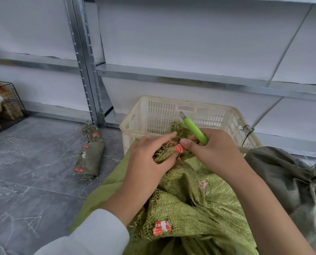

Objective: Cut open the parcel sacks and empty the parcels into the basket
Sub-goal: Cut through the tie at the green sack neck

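A green woven parcel sack (pixel 194 203) lies in front of me, its bunched neck bound with red printed tape (pixel 179 148). My left hand (pixel 149 161) grips the frayed neck just below the tape. My right hand (pixel 212 150) holds a green utility knife (pixel 195 130), blade pointing up and away, while its thumb presses on the tape. Right behind the sack stands a cream plastic basket (pixel 172 102); no parcels show inside it from here.
A darker grey-green sack (pixel 286 181) lies at the right. A flat, rolled sack (pixel 90 155) rests on the grey tiled floor at the left. Metal shelving (pixel 87 74) runs behind. A wire cage with cardboard boxes (pixel 4 105) stands at far left.
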Action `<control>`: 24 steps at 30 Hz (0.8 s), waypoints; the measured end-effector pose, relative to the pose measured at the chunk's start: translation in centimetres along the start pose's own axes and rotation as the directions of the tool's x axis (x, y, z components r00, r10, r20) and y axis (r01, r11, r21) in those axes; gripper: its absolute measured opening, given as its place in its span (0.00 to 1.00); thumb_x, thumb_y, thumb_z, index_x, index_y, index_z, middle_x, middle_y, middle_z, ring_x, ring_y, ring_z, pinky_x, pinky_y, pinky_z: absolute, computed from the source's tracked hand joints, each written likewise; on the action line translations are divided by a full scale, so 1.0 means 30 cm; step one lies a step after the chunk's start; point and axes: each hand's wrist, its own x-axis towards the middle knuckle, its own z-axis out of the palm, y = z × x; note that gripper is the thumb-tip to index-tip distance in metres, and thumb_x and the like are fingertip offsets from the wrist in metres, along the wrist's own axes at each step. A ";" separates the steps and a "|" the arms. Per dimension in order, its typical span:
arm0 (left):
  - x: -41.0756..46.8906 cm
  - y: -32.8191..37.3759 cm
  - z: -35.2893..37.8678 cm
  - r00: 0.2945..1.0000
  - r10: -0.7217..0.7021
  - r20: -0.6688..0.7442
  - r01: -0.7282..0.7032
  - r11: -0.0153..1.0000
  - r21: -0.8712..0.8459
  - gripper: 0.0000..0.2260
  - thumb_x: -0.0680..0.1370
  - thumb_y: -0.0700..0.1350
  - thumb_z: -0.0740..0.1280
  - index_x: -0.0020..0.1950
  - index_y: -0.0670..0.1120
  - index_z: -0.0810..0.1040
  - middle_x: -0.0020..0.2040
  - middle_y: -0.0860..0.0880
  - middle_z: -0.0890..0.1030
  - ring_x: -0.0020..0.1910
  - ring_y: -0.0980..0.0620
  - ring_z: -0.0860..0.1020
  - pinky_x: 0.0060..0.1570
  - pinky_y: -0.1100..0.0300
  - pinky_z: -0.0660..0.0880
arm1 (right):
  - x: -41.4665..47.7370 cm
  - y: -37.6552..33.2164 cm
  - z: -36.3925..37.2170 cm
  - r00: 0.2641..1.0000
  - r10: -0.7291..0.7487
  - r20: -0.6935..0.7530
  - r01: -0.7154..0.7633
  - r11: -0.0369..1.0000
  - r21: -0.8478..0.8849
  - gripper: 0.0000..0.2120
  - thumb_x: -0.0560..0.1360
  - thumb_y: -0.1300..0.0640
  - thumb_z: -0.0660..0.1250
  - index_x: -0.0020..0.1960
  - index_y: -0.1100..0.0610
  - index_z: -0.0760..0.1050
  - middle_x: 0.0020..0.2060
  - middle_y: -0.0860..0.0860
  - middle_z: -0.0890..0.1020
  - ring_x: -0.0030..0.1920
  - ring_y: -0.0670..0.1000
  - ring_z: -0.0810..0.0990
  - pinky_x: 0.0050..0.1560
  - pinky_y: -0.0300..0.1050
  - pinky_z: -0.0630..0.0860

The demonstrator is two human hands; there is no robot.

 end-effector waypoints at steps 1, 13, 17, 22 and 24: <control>0.000 -0.005 0.000 1.000 0.002 0.002 -0.002 1.000 -0.020 0.20 0.71 0.45 0.76 0.62 0.57 0.80 0.49 0.66 0.78 0.53 0.61 0.75 0.59 0.54 0.71 | 0.000 -0.001 -0.002 1.000 0.003 -0.017 -0.003 1.000 -0.004 0.12 0.72 0.46 0.72 0.39 0.55 0.79 0.23 0.46 0.72 0.22 0.42 0.68 0.26 0.40 0.64; 0.017 -0.083 -0.003 0.989 -0.115 0.099 0.125 0.986 -0.111 0.07 0.73 0.49 0.73 0.51 0.56 0.83 0.51 0.61 0.81 0.57 0.61 0.75 0.58 0.66 0.69 | -0.038 0.003 -0.049 0.946 -0.115 0.304 0.132 0.990 -0.038 0.20 0.72 0.30 0.52 0.46 0.44 0.70 0.33 0.43 0.75 0.32 0.38 0.73 0.37 0.41 0.69; 0.009 -0.080 0.001 0.974 -0.157 0.162 0.186 0.966 -0.182 0.07 0.73 0.49 0.74 0.50 0.57 0.85 0.47 0.62 0.84 0.50 0.61 0.81 0.54 0.58 0.76 | -0.030 0.006 -0.083 0.964 -0.178 0.197 0.208 0.968 -0.141 0.11 0.79 0.41 0.57 0.54 0.40 0.76 0.30 0.36 0.77 0.33 0.37 0.73 0.38 0.42 0.69; 0.008 -0.087 0.002 0.975 -0.173 0.141 0.197 0.963 -0.182 0.07 0.71 0.49 0.75 0.48 0.56 0.86 0.45 0.62 0.84 0.48 0.63 0.80 0.53 0.63 0.76 | -0.038 0.009 -0.161 0.976 -0.135 0.168 0.180 0.941 -0.288 0.06 0.73 0.36 0.64 0.49 0.25 0.76 0.33 0.22 0.75 0.38 0.34 0.74 0.40 0.40 0.70; 0.008 -0.087 0.006 0.976 -0.167 0.137 0.189 0.967 -0.172 0.07 0.71 0.48 0.75 0.48 0.55 0.86 0.45 0.61 0.84 0.48 0.62 0.80 0.52 0.64 0.75 | -0.042 0.005 -0.168 0.973 -0.133 0.189 0.188 0.930 -0.316 0.07 0.72 0.36 0.65 0.47 0.22 0.74 0.40 0.24 0.78 0.41 0.36 0.76 0.42 0.41 0.73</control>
